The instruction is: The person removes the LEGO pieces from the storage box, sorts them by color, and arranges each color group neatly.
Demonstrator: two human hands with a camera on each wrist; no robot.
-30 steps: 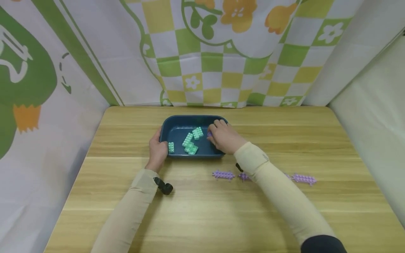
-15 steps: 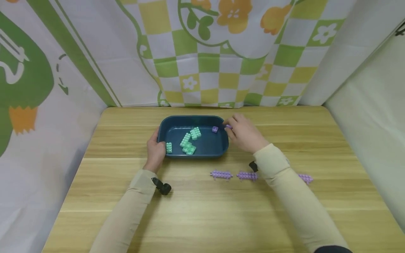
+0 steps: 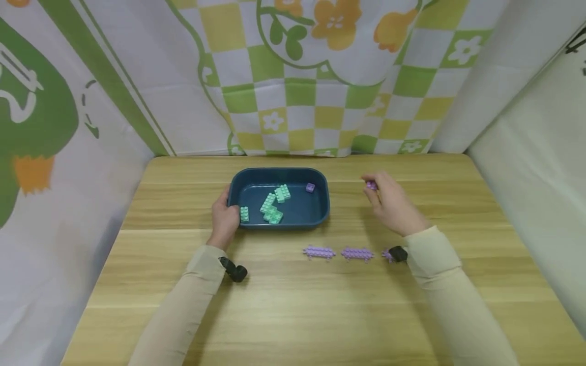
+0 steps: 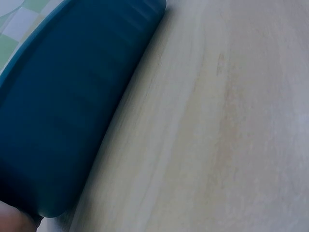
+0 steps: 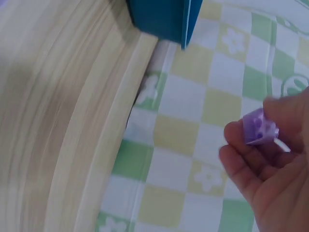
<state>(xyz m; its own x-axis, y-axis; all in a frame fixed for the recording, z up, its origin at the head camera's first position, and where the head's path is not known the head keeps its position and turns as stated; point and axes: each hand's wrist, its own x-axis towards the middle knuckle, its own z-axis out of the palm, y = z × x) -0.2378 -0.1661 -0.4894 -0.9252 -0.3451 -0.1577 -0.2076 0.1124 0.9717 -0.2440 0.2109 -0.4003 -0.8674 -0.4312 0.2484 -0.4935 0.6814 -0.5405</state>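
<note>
My left hand (image 3: 225, 217) grips the left end of a dark blue tray (image 3: 302, 209), thumb at the rim. In the left wrist view, the tray's side (image 4: 72, 96) fills the left part and only a bit of the hand (image 4: 15, 220) shows. To the right of the tray, above the table, my right hand (image 3: 394, 207) pinches a small purple building block (image 5: 258, 128) between thumb and fingers. Inside the tray lie several mint green building blocks (image 3: 268, 202) and one small purple building block (image 3: 310, 187), the latter near the right end.
Several purple studded strips form a row on the wooden table (image 3: 293, 315): a left one (image 3: 319, 252), a middle one (image 3: 357, 253), and another (image 3: 387, 255) partly hidden by the right wrist's camera (image 3: 398, 253). A checkered curtain (image 3: 302, 101) hangs behind the table.
My right hand has come out of the tray and moved right with the small purple building block, uncovering another purple one in the tray. The left hand keeps its hold.
</note>
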